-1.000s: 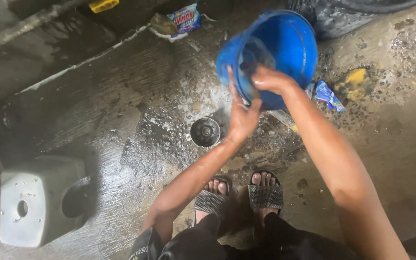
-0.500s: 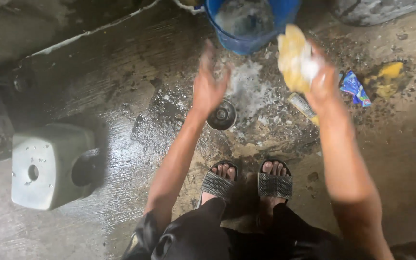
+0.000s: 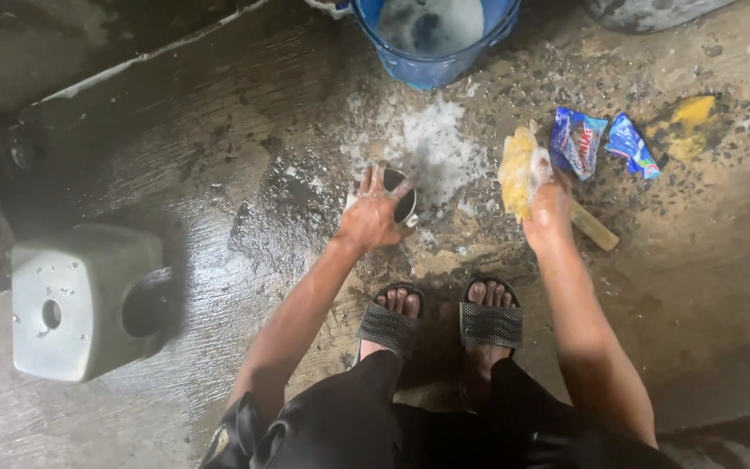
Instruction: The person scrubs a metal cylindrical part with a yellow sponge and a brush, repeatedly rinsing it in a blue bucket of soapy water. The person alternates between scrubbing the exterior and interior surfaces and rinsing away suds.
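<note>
Our left hand (image 3: 373, 217) clasps the cup (image 3: 395, 198) on the wet floor (image 3: 219, 174); our right hand (image 3: 549, 208), at three o'clock (well apart), grips the yellow sponge (image 3: 518, 172), its long axis upright.

Dim, soft light; wet-floor glare

Two crumpled blue plastic sachets with red and white print (image 3: 577, 142) (image 3: 632, 146) lie side by side on the wet concrete floor (image 3: 722, 278).
</note>
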